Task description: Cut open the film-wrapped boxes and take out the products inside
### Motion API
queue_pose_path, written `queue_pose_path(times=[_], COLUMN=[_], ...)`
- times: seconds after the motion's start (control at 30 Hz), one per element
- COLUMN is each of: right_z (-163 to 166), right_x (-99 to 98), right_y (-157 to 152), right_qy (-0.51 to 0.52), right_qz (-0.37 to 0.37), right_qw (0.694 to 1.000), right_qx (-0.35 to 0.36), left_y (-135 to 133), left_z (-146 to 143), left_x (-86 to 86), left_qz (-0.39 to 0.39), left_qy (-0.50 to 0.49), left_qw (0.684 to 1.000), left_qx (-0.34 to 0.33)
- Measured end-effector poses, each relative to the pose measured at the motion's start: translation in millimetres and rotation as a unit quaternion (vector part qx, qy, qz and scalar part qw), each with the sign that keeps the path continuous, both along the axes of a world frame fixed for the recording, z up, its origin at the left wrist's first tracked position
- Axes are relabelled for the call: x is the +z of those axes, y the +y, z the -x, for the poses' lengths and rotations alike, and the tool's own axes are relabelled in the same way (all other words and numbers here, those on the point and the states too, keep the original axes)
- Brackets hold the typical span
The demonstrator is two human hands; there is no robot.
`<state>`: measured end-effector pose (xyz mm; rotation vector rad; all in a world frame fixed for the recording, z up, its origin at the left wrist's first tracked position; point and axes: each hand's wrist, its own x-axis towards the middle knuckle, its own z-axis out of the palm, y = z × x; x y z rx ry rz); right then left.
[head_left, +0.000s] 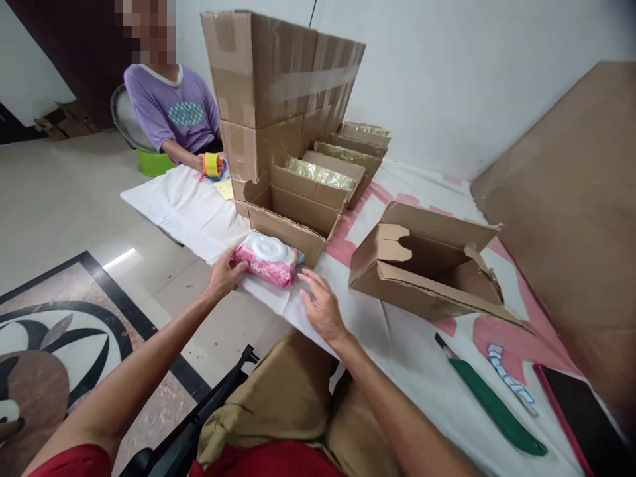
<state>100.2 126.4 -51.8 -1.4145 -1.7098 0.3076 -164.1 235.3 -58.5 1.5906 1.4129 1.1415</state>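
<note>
A pink pack of wet wipes with a white round lid lies at the near edge of the cloth-covered table. My left hand holds the pack's left end, fingers curled on it. My right hand rests open on the cloth just right of the pack, fingers spread, not touching it. Right behind the pack stands an open small cardboard box.
A row of open boxes with gold-wrapped contents runs back beside tall taped cartons. An empty open box lies on its side to the right. A green-handled knife, a black phone and a large cardboard sheet are further right. A person in purple holds a tape roll.
</note>
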Motion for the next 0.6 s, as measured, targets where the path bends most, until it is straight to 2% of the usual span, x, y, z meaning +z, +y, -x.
queue_pose_path(times=[0.1, 0.17, 0.23, 0.47, 0.6], right_z=[-43.0, -63.8, -71.6, -51.4, -50.7], right_x=[8.7, 12.6, 13.7, 11.9, 13.4], right_y=[-18.1, -24.1, -22.2, 0.0, 0.8], right_qy=[-0.017, -0.033, -0.056, -0.13, -0.123], right_qz=[0.041, 0.071, 0.099, 0.183, 0.2], right_qw=[0.999, 0.996, 0.993, 0.974, 0.972], right_qx=[-0.019, -0.03, -0.028, 0.021, 0.021], left_y=[-11.9, -22.4, -27.8, -12.3, -24.9], left_z=[1.0, -1.4, -6.4, -15.3, -17.6], left_x=[-8.4, -12.5, -15.0, -12.1, -12.9], left_qz=[-0.108, -0.178, -0.213, -0.194, -0.206], left_qy=[0.076, 0.113, 0.134, 0.184, 0.195], left_qw=[0.99, 0.977, 0.967, 0.963, 0.957], left_qx=[0.054, 0.044, 0.026, 0.031, 0.054])
